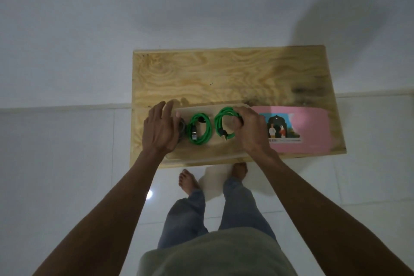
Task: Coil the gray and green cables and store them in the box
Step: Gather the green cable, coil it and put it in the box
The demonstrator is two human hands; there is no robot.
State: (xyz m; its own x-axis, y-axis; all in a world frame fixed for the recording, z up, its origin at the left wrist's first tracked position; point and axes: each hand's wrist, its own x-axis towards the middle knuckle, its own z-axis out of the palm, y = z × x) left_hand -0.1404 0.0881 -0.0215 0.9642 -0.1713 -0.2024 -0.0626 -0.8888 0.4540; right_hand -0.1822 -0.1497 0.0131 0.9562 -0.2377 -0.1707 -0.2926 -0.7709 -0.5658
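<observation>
Green coils [199, 129], pink lid [311, 129], perhaps.

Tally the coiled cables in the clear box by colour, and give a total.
Green: 2, one lying in the box, one gripped by the right hand
Gray: 1, mostly hidden under the left hand
Total: 3
</observation>
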